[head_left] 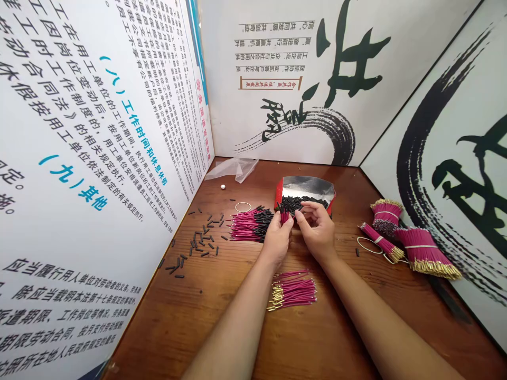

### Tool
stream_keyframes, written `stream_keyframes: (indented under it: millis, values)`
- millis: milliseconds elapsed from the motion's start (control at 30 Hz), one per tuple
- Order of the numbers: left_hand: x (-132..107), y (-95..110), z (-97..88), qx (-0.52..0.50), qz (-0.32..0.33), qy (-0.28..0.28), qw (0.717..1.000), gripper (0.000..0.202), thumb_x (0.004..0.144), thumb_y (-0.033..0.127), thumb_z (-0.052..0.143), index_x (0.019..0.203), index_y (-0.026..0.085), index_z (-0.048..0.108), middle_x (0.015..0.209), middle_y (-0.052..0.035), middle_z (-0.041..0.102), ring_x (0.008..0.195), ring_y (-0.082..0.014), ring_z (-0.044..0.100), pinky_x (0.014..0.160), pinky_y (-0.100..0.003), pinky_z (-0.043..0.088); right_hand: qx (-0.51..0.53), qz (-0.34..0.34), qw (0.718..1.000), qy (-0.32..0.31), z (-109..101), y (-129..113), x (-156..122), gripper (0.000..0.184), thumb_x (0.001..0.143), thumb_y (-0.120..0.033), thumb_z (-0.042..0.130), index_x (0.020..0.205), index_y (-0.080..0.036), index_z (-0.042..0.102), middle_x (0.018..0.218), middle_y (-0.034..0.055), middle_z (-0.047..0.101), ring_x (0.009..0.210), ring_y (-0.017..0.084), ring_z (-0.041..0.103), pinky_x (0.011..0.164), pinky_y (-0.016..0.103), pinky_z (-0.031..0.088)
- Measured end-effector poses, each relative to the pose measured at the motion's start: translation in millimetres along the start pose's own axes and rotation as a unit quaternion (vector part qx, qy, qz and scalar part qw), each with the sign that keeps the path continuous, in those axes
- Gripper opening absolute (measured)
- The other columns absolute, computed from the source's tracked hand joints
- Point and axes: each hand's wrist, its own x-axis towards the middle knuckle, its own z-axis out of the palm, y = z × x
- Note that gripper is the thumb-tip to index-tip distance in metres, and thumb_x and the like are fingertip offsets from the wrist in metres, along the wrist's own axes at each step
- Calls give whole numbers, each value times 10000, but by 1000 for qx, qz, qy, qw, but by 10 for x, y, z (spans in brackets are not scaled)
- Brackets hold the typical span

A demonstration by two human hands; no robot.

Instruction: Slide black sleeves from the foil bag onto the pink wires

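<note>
My left hand (277, 237) is closed on a small bunch of pink wires (284, 215) whose ends point up. My right hand (317, 229) is beside it, fingers curled in a pinch at the wire tips; what it pinches is too small to name. Just behind both hands stands a red box (306, 189) with short black sleeves (301, 202) inside. A pile of pink wires with black sleeved ends (250, 222) lies left of my hands. Loose pink wires with gold tips (293, 291) lie between my forearms.
Several black sleeves (200, 244) are scattered on the wooden table (222, 316) at the left. Banded pink wire bundles (423, 252) lie at the right, with another bundle (386, 214) behind. A rubber band (243, 207), a clear plastic bag (233, 169), and printed panels (91, 158) surround the table.
</note>
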Motion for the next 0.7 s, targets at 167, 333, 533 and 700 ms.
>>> stream_keyframes:
  millis: [167,333,533,700]
  values:
    - [2,-10,-22,-9,20,-26,999,313,771,356,739,909,184,516,619,88,370,459,-29,273,453,-184,190,-43,-14,999,-10,-7,31,4,268,873,-427,640,1040,-218,640,852,35,691,675,161,624,579,286,506]
    - [17,-14,-30,-12,22,-28,999,315,778,357,734,906,181,506,612,92,354,460,-26,266,451,-179,184,-69,-24,997,-18,-15,24,2,260,882,-431,627,1030,-217,640,839,33,696,677,164,628,604,289,511]
    - [19,-13,-34,-10,23,-22,999,323,776,367,739,890,182,500,615,91,358,464,-27,270,453,-179,190,-86,-29,995,-30,-26,2,-2,262,891,-434,613,1042,-222,637,836,30,704,682,165,636,631,293,520]
    - [16,-8,-30,-10,18,-21,1000,325,782,370,737,899,177,503,610,92,369,463,-23,278,454,-175,192,-100,-38,994,-38,-18,-11,-3,230,893,-426,608,995,-222,640,810,26,706,667,165,639,623,286,516]
